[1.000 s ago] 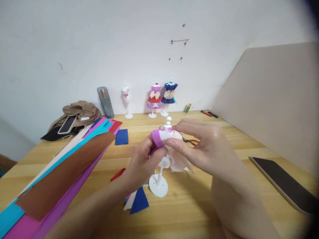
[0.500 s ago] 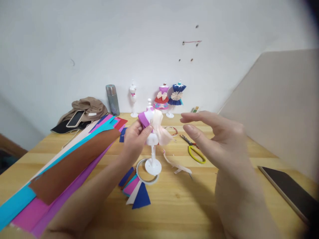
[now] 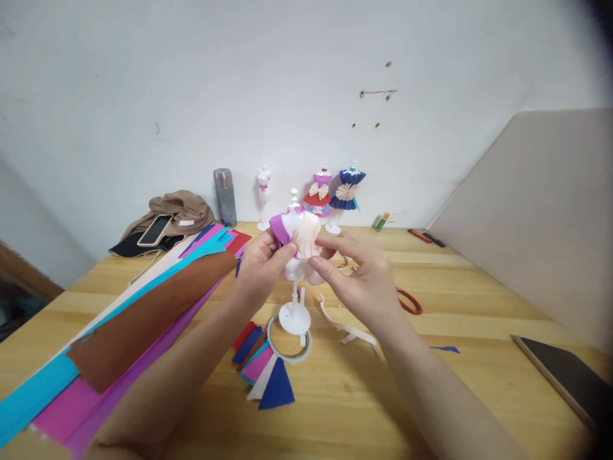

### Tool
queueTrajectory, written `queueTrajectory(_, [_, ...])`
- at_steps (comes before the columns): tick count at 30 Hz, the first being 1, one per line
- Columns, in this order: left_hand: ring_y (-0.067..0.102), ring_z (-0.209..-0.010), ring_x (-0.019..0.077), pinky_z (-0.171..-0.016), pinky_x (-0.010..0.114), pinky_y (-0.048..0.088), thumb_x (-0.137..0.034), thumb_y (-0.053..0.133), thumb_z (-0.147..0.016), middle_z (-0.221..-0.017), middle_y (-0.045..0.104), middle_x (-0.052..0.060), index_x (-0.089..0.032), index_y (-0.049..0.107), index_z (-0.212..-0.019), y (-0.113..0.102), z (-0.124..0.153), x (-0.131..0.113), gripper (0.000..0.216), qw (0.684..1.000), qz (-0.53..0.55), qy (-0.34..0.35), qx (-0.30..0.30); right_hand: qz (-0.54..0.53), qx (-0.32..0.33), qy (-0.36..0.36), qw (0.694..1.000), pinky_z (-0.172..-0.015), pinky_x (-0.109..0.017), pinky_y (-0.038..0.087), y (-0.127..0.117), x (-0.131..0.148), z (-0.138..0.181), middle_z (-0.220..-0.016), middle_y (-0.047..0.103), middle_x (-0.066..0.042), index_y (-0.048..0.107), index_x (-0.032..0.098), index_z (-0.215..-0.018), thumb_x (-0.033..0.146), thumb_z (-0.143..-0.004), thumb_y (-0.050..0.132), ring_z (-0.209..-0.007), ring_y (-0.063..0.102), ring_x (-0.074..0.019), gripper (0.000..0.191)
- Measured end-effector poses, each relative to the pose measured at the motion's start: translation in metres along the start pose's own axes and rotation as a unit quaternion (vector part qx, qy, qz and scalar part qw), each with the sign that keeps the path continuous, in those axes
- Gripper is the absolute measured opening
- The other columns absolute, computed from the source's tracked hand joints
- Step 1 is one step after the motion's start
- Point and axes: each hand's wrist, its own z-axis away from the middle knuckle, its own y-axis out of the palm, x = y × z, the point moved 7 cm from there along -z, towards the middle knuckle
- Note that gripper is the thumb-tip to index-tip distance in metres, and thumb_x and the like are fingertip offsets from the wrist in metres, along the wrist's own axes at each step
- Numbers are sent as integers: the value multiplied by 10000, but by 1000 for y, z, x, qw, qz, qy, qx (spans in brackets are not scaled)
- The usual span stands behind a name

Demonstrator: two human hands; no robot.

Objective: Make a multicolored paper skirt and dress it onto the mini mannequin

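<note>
A small white dress form stands on its round base in the middle, tilted little if at all. Purple crepe paper crosses its left shoulder, and a cream crepe paper piece covers the right side of its chest. My left hand grips the form's torso from the left, its thumb pressed over the front where the two papers meet. On the other side, the thumb and index finger of my right hand close on the cream paper's right edge. My other right fingers are partly hidden.
Long crepe strips lie at left, by a cap, cloth and phone. A tape roll and fanned paper swatches sit near the base. Behind stand a flask and dressed forms. A dark tablet-like device lies right.
My right hand has moved left from open air and closed on the cream paper, whose loose flared end is now gathered closer to the form. My left hand keeps its hold.
</note>
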Motion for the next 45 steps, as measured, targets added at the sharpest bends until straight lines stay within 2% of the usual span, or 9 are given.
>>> queueTrajectory(6, [681,-757,181,-649,268,527,-342,682,-767,-839,735,55,-142,664,-1009,9,7,-1,314,999,-44,3,26,27,-12,1,1000,-657,-324,466,2,2,3,-673,627,-5,653,214,-752,211,-849,667,-669,608,-181,97])
queueTrajectory(11, [682,-811,195,-729,297,538,-330,647,-788,-903,745,73,-144,674,-1002,6,9,-5,285,992,-115,42,9,25,29,-6,999,-646,-319,464,-4,6,0,-687,651,-9,650,212,-731,254,-861,661,-680,621,-183,138])
queueTrajectory(14, [672,-795,187,-741,293,528,-273,633,-790,-879,742,57,-151,688,-977,5,11,-13,231,978,-190,88,2,14,31,-20,999,-630,-308,467,-16,12,-1,-674,647,6,660,217,-750,264,-864,662,-656,616,-168,123])
queueTrajectory(17, [676,-797,178,-733,273,525,-226,622,-802,-883,750,35,-171,690,-965,8,14,-21,185,964,-236,121,10,21,-39,-49,998,-675,-338,488,-35,18,0,-723,650,-4,688,224,-854,235,-846,682,-685,619,-177,14])
queueTrajectory(19, [681,-807,173,-735,266,525,-216,610,-821,-907,756,26,-184,686,-984,11,16,-25,183,960,-248,133,16,14,-60,-77,995,-717,-367,505,-40,23,3,-783,667,-22,709,233,-964,205,-847,686,-733,634,-193,122])
queueTrajectory(30, [634,-694,152,-649,246,470,-235,605,-828,-791,713,13,-182,646,-906,17,21,-24,103,943,-298,141,49,-10,-49,-87,995,-681,-352,501,-43,26,4,-812,684,-23,744,237,-964,153,-840,707,-718,627,-182,155])
queueTrajectory(35, [647,-725,168,-673,269,486,-257,632,-796,-817,720,22,-185,650,-855,20,19,-19,95,958,-255,109,69,-10,-32,-54,998,-679,-353,499,-44,24,4,-819,673,-27,743,238,-945,182,-841,702,-731,621,-185,125])
queueTrajectory(39, [661,-783,173,-716,274,502,-261,674,-773,-858,731,30,-178,678,-871,19,13,-6,128,982,-151,44,99,-31,-23,-35,999,-756,-390,529,-43,19,1,-866,694,-38,730,257,-1010,248,-865,678,-811,649,-211,154])
queueTrajectory(45, [671,-731,188,-668,290,522,-442,806,-711,-838,723,73,-146,686,-957,3,-1,23,403,986,46,-66,143,-28,-46,-51,997,-746,-375,541,-47,16,0,-833,723,-26,730,259,-940,156,-854,666,-805,678,-204,149])
